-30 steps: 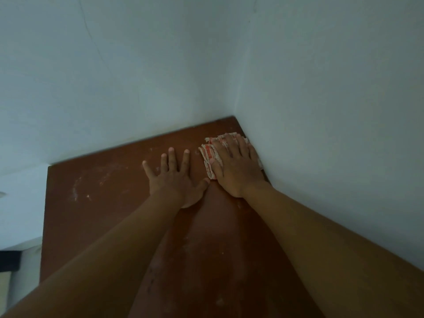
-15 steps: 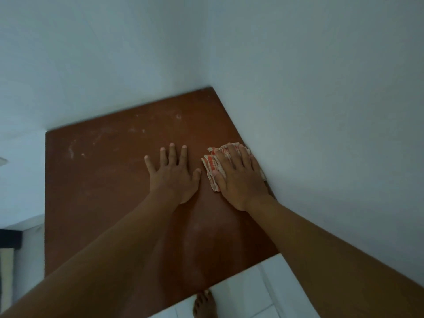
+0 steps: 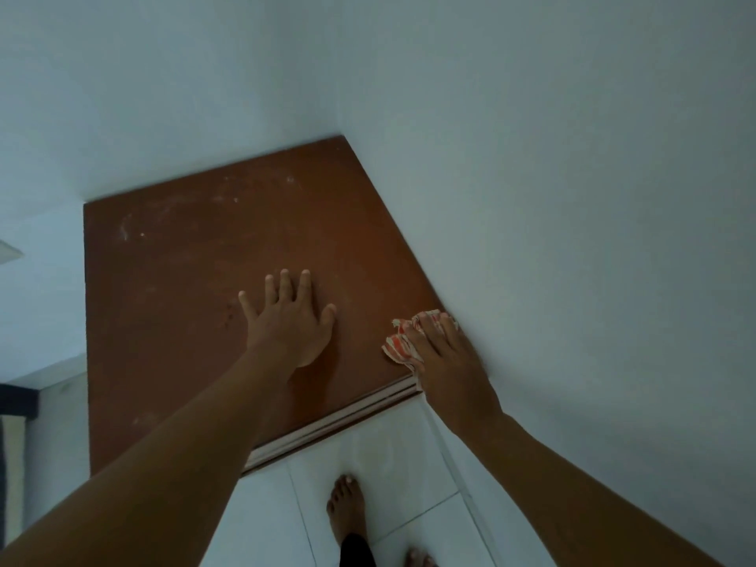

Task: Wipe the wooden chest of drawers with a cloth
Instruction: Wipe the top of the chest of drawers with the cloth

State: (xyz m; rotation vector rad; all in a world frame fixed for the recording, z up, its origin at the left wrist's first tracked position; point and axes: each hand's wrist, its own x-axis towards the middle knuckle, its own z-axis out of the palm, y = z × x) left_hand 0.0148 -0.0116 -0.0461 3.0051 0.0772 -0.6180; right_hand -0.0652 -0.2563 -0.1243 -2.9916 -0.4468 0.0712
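The reddish-brown top of the wooden chest of drawers (image 3: 196, 304) fills the room's corner, with pale dust marks near its back edge. My left hand (image 3: 288, 321) lies flat on the top, fingers spread, holding nothing. My right hand (image 3: 446, 358) presses a crumpled white and red cloth (image 3: 399, 345) onto the front right corner of the top, close against the right wall. Most of the cloth is hidden under my fingers.
White walls (image 3: 572, 198) close in behind and to the right of the chest. The moulded front edge (image 3: 335, 419) runs diagonally above a white tiled floor (image 3: 388, 456), where my bare feet (image 3: 347, 509) stand. A dark object (image 3: 16, 399) sits at far left.
My right hand has dragged the cloth from the back corner along the right wall to the front right corner. The view has tilted down, showing the front edge, floor and feet.
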